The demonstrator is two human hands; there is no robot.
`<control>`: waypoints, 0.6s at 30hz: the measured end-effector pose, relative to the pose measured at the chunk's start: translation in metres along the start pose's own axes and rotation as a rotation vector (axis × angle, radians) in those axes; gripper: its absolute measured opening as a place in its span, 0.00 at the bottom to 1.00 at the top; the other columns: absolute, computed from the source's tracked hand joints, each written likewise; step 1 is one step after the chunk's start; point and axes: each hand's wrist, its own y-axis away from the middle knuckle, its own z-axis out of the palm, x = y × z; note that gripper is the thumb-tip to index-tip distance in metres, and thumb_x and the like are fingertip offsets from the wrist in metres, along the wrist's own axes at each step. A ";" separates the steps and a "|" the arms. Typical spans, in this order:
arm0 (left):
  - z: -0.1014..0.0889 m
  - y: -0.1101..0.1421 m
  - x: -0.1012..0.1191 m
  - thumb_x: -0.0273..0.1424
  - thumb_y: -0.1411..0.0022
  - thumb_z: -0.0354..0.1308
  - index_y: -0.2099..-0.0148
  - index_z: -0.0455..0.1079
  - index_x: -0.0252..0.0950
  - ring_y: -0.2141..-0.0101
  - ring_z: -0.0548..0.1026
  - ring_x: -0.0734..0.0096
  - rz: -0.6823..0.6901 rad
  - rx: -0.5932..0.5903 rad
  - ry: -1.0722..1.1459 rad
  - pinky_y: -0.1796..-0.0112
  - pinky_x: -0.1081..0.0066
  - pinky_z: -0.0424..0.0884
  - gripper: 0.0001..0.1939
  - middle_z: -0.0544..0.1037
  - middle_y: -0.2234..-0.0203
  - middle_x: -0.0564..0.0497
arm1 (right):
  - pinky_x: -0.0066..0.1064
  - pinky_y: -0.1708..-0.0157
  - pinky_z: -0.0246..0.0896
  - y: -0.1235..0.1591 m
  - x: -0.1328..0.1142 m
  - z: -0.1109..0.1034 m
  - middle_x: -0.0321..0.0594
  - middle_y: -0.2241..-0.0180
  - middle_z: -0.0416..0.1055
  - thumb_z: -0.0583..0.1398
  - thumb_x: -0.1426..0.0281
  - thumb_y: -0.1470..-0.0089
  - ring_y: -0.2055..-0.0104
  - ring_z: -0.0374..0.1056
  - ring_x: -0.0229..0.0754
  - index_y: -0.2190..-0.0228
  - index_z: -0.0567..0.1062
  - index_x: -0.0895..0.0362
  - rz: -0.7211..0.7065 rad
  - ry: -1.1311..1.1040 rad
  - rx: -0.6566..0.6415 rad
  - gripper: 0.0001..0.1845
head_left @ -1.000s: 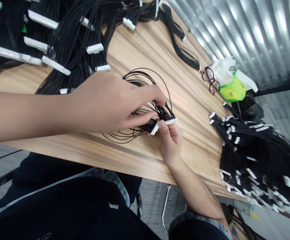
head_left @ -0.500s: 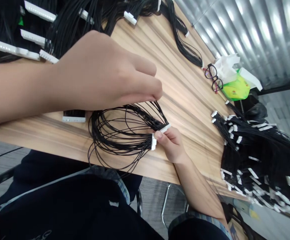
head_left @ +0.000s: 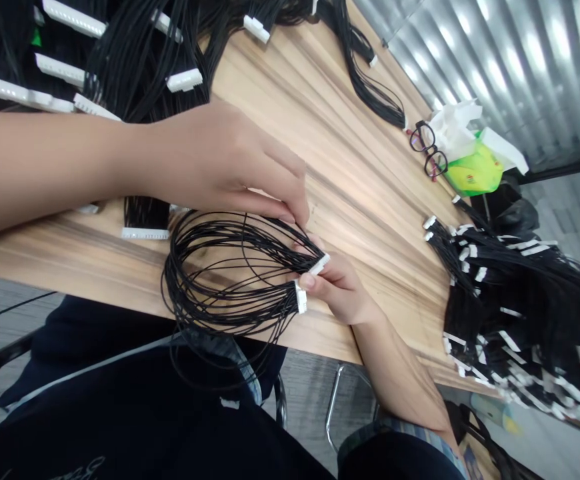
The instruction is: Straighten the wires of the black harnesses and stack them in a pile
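Note:
A looped wire harness [head_left: 220, 230] of many thin black wires hangs partly over the table's front edge. Its two white connectors, the upper one [head_left: 319, 264] and the lower one [head_left: 301, 298], are close together at the loop's right end. My right hand [head_left: 343, 287] grips the harness at these connectors, thumb pressed beside them. From the left, my left hand [head_left: 240, 167] reaches across with back up, its fingertips pinched on black wires just above the upper connector. Part of the pinch is hidden behind the fingers.
More black wire harnesses [head_left: 135, 73] with white connectors lie at the upper left. A large harness pile [head_left: 520, 307] covers the right end of the wooden table [head_left: 370, 200]. Eyeglasses [head_left: 429, 148] and a green packet [head_left: 475, 170] sit near the corrugated wall.
My left hand has come down and slightly left, nearer the connectors. The wires it had drawn upward now lie along the loop. The connectors in my right hand have shifted slightly left and down.

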 end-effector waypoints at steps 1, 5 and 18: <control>0.001 0.000 -0.001 0.43 0.21 0.50 0.47 0.79 0.54 0.67 0.76 0.85 0.019 0.006 0.054 0.72 0.75 0.61 0.15 0.84 0.59 0.63 | 0.45 0.42 0.62 0.000 0.000 0.000 0.31 0.75 0.77 0.56 0.52 0.31 0.68 0.70 0.41 0.75 0.79 0.49 -0.011 -0.003 -0.012 0.24; 0.002 -0.003 0.002 0.42 0.21 0.52 0.49 0.80 0.51 0.67 0.77 0.85 -0.005 -0.001 0.217 0.71 0.77 0.66 0.14 0.84 0.61 0.60 | 0.45 0.42 0.62 -0.001 0.001 -0.002 0.33 0.75 0.76 0.56 0.50 0.32 0.68 0.69 0.42 0.75 0.79 0.49 -0.009 0.003 -0.033 0.25; 0.009 -0.007 0.019 0.41 0.21 0.49 0.52 0.81 0.42 0.65 0.76 0.83 -0.113 -0.039 0.239 0.62 0.77 0.71 0.19 0.83 0.60 0.54 | 0.42 0.50 0.68 -0.004 -0.003 -0.001 0.33 0.75 0.76 0.58 0.50 0.34 0.68 0.69 0.40 0.77 0.78 0.51 0.024 -0.043 -0.006 0.26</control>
